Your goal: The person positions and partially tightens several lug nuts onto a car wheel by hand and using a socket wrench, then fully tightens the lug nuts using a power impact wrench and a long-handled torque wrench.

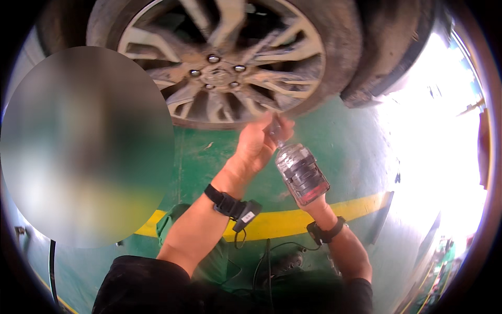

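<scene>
My right hand (311, 206) holds a cordless impact wrench (302, 172) with a clear cover over its body. The tool hides most of that hand. From its nose a metal socket or extension (276, 131) points up towards the wheel, and my left hand (255, 135) has its fingers around it, slightly blurred. Both hands are just below the lower rim of a dirty alloy wheel (219, 74). Around the hub cap (216, 77) sit several lug nuts (213, 58); three look shiny, and the lower ones sit darker in their holes.
The tyre (341, 51) stands close to the green floor (211, 165), with a dark fender or mudguard piece (392, 47) to its right. A yellow line (274, 223) crosses the floor. Black cables (268, 255) hang near my body. A blurred patch covers the left side.
</scene>
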A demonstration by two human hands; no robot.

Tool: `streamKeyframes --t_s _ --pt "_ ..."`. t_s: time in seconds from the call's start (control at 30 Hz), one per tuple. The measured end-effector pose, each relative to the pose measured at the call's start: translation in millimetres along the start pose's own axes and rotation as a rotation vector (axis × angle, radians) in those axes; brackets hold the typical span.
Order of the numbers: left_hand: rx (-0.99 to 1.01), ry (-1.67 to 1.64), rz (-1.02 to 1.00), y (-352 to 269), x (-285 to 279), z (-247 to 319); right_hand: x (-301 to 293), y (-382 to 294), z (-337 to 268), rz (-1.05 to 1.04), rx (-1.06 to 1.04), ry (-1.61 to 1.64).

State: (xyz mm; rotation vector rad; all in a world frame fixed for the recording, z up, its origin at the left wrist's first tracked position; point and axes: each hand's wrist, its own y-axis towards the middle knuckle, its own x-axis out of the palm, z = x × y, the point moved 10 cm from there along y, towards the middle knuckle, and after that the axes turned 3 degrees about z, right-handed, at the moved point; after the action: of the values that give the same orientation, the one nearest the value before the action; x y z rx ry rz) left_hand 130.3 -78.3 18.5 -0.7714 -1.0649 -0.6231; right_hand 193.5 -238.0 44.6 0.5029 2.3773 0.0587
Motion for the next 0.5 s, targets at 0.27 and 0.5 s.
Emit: streamKeyframes --t_s 0.27,0.5 --pt "-0.005 -0.038 0.085 -21.5 -7.7 52.6 82.6 21.0 -14.1 0.153 -0.274 -0.337" --pt "0.113 0.082 0.140 -35.7 -10.4 84.9 108.5 42.8 -26.3 0.093 -0.242 -0.144"
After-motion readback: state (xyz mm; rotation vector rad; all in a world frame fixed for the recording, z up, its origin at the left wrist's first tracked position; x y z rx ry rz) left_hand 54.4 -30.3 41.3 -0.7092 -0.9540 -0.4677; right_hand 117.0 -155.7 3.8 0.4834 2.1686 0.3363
